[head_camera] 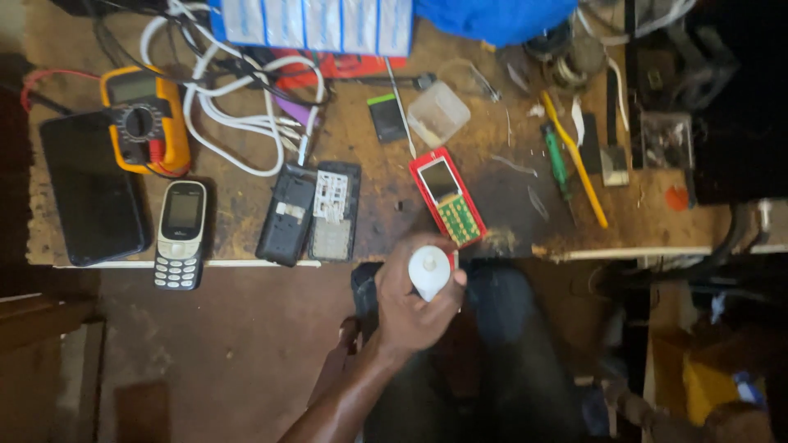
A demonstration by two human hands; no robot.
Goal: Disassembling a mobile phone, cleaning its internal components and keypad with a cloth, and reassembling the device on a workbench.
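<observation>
My left hand [410, 308] is shut around a small white bottle [429, 273], held over my lap just in front of the wooden workbench's front edge [246, 263]. Nearest to it on the bench lies a red phone [447, 197] with its front off, showing a screen and a green keypad board. Left of that, two black opened phone parts [310, 212] rest side by side. My right hand is out of view.
A grey keypad phone [180, 234], a dark tablet [90, 189] and a yellow multimeter [144, 119] sit at the left. White cables [238, 115] lie behind. A clear plastic tub [437, 113], a green screwdriver [558, 160] and a yellow tool [574, 160] are at the right.
</observation>
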